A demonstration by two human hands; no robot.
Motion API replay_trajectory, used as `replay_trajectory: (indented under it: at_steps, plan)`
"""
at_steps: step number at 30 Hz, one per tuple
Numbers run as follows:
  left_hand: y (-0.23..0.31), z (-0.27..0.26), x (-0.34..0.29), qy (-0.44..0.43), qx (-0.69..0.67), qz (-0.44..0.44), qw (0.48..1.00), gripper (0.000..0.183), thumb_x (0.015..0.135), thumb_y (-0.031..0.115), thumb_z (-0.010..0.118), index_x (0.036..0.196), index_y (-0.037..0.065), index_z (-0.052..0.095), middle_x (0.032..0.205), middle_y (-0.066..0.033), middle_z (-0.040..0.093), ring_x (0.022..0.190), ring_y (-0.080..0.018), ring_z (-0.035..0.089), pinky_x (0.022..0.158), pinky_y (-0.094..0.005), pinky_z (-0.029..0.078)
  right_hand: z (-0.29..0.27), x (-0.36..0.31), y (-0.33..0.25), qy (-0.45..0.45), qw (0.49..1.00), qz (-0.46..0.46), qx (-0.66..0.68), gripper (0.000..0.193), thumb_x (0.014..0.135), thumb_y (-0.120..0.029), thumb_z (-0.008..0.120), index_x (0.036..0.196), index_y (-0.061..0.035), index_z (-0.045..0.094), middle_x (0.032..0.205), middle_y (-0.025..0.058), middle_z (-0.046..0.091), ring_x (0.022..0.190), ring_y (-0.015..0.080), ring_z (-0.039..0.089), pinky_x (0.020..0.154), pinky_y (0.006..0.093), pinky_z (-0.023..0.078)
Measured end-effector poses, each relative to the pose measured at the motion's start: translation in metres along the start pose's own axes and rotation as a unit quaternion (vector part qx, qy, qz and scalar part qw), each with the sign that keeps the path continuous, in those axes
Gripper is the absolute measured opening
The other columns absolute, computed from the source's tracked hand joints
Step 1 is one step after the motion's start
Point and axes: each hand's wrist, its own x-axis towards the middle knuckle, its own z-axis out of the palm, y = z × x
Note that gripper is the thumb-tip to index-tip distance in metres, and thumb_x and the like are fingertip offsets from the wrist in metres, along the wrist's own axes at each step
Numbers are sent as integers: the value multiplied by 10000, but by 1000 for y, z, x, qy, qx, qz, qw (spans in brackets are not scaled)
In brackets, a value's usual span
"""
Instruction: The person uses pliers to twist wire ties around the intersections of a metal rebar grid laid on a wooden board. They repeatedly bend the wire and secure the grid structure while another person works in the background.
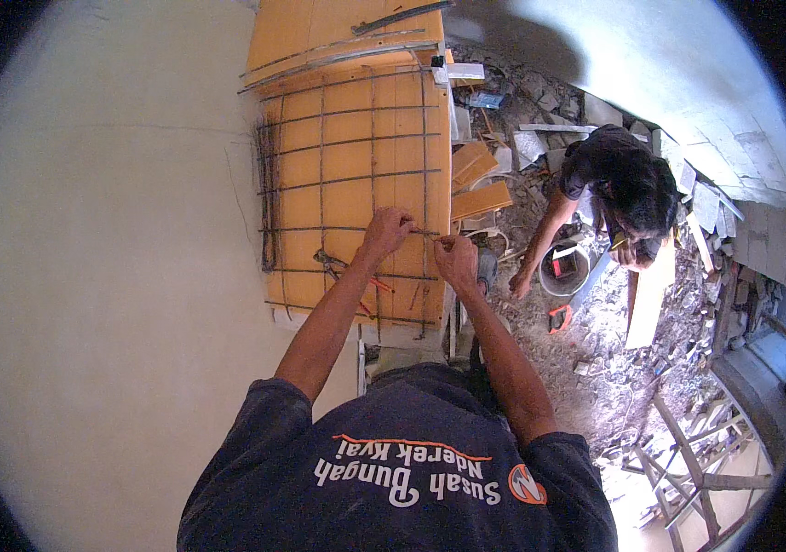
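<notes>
A grid of crossed steel bars (373, 173) lies on an orange wooden panel surface (347, 129) in front of me. My left hand (387, 232) is closed at a crosswise bar near the grid's right side. Close beside it, my right hand (457, 262) is closed in a pinch at the end of that bar, by the panel's right edge. What the fingers hold is too small to make out. Pincers with orange-red handles (381, 284) lie on the grid beside my left forearm, which partly covers them. A bundle of thin dark rods or wire (269, 202) rests along the grid's left edge.
Loose bars (347, 57) lie at the panel's far end. To the right, a co-worker (618, 175) bends over a pale board (650, 304). A bucket (545, 285) and an orange-handled saw (559, 319) are on the rubble floor. A plain wall (117, 276) borders the left.
</notes>
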Motion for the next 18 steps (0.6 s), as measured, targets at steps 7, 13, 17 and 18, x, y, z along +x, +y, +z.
replay_trajectory:
  at_steps: [7,13,17,18]
  plan:
    - [7,5,-10,56,-1,47,997,188,903,206,649,935,25,688,933,-175,639,960,-358,616,867,-475,492,12,-7,5,25,997,38,65,269,836,-235,704,959,-3,763,844,204,735,809,294,743,746,381,570]
    - [16,1,-12,76,13,133,988,158,904,171,635,939,18,654,913,-162,643,963,-360,610,878,-476,491,40,1,25,61,974,136,171,257,856,-220,724,950,16,761,691,76,689,607,162,651,587,305,508]
    - [9,6,-11,16,-76,100,992,181,863,93,654,1029,25,628,940,-182,664,923,-339,661,835,-444,531,40,-5,8,25,936,215,279,242,897,-210,701,947,22,748,628,-11,581,511,77,517,469,264,408]
    - [6,7,-12,8,-106,91,990,234,849,72,660,1074,27,613,947,-190,670,912,-331,675,822,-432,543,45,-7,8,27,937,198,285,238,902,-206,694,954,20,745,639,-8,587,510,82,523,461,267,406]
